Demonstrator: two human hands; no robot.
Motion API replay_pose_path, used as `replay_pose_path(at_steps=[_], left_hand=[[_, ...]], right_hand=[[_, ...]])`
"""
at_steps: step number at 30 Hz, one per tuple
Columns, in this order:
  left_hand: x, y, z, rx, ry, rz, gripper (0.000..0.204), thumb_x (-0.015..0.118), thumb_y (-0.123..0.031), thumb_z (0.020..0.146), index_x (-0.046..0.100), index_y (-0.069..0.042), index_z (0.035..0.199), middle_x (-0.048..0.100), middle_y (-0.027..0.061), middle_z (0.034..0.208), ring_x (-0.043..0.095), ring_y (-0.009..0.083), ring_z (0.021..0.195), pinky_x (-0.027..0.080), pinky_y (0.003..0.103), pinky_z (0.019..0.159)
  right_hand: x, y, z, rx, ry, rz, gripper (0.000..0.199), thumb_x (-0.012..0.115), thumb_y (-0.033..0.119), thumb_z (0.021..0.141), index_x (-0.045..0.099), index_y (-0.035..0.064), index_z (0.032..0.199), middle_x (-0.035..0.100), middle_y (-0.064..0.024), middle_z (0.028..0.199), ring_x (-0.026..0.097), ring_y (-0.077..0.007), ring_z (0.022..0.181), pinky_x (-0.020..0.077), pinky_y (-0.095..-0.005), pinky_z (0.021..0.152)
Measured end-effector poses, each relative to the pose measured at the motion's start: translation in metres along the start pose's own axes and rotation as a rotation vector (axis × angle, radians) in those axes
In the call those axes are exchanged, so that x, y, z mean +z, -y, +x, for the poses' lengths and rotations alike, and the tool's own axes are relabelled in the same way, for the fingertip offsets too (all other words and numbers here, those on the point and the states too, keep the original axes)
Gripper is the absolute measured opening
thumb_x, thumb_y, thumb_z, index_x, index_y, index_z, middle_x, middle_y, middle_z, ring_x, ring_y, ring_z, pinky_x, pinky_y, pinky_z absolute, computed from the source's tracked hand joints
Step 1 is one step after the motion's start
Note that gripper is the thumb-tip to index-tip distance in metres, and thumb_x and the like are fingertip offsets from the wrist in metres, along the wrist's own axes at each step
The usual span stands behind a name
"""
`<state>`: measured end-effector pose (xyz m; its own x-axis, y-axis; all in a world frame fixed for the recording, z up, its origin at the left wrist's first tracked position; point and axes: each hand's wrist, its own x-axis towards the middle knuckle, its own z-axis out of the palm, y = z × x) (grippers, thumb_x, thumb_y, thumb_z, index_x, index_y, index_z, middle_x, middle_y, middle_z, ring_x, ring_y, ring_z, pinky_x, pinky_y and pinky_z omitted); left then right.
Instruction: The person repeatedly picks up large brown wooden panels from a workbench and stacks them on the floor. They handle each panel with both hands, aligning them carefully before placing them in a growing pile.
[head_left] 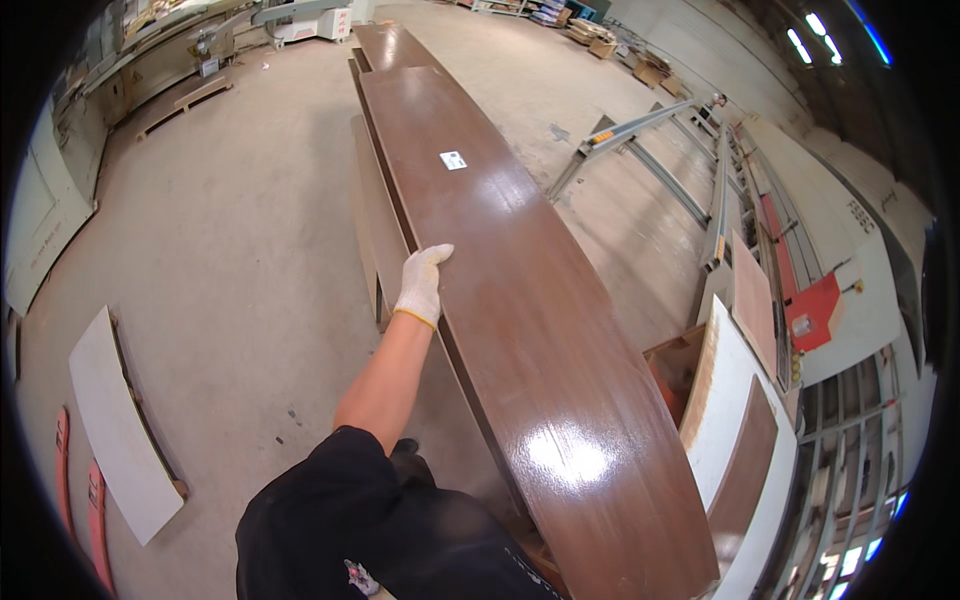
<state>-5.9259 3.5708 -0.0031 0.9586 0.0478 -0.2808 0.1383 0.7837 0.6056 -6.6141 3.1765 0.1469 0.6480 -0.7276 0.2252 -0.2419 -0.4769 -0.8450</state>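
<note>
A long, glossy brown wood-grain panel runs from the far middle down to the lower right, looking bent by the lens. My left hand, in a white knit glove with a yellow cuff, grips its left edge. The thumb lies on top, while the other fingers are hidden at the edge. A small white label sticks to the panel's face. Beyond its far end another brown panel shows, and board edges are visible below its left side. My right hand is out of the picture.
A grey metal frame with rails stands to the right, near a red-and-white machine. White boards lie beside the panel's right side. On the left are a pale board, red forks and a machine.
</note>
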Motion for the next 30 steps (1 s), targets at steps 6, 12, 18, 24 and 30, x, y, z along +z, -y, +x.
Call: replay_pose_path(at_steps=[6, 12, 18, 24, 30], left_hand=[[0.016, -0.019, 0.103, 0.105, -0.086, 0.085, 0.031, 0.079, -0.012, 0.089, 0.067, 0.004, 0.113, 0.072, 0.0140, 0.109, 0.070, 0.0258, 0.098, 0.059, 0.042, 0.084], [0.040, -0.031, 0.106, 0.175, -0.106, 0.594, 0.063, 0.079, -0.031, 0.087, 0.058, 0.010, 0.130, 0.069, 0.0236, 0.119, 0.068, 0.0333, 0.112, 0.055, 0.045, 0.097], [0.087, -0.059, 0.079, 0.250, -0.051, 1.333, 0.117, 0.073, -0.057, 0.088, 0.014, 0.000, 0.172, 0.012, 0.0339, 0.177, 0.034, 0.0492, 0.159, 0.035, 0.049, 0.128], [0.070, -0.011, 0.082, 0.646, 0.159, 1.987, 0.077, 0.064, -0.059, 0.094, 0.055, -0.003, 0.148, 0.044, 0.0254, 0.156, 0.035, 0.0400, 0.152, 0.016, 0.065, 0.129], [0.043, 0.008, 0.100, 0.775, 0.222, 2.065, 0.072, 0.063, -0.058, 0.097, 0.059, -0.005, 0.144, 0.052, 0.0187, 0.150, 0.042, 0.0387, 0.143, 0.024, 0.060, 0.126]], right_hand=[[0.106, 0.034, 0.076, 0.825, -0.313, 0.178, 0.039, 0.062, 0.025, 0.109, 0.065, -0.0006, 0.138, 0.069, -0.0088, 0.124, 0.065, -0.0255, 0.114, 0.0531, -0.0391, 0.101], [0.219, 0.060, 0.150, 0.624, -0.016, 0.172, 0.018, 0.069, 0.026, 0.104, 0.075, 0.0128, 0.114, 0.069, -0.0014, 0.097, 0.066, -0.0160, 0.083, 0.0615, -0.0276, 0.078], [0.321, 0.072, 0.231, 0.480, 0.285, 0.402, 0.014, 0.067, 0.017, 0.100, 0.066, 0.0042, 0.107, 0.071, -0.0094, 0.109, 0.069, -0.0264, 0.100, 0.0582, -0.0409, 0.092], [0.319, 0.116, 0.258, 0.322, 0.253, -0.037, 0.019, 0.070, 0.015, 0.099, 0.066, 0.0000, 0.111, 0.067, -0.0058, 0.087, 0.063, -0.0174, 0.070, 0.0539, -0.0327, 0.064], [0.336, 0.062, 0.205, 0.157, 0.320, -0.375, 0.041, 0.069, 0.022, 0.104, 0.065, -0.0062, 0.134, 0.073, -0.0194, 0.126, 0.072, -0.0277, 0.117, 0.0567, -0.0388, 0.101]])
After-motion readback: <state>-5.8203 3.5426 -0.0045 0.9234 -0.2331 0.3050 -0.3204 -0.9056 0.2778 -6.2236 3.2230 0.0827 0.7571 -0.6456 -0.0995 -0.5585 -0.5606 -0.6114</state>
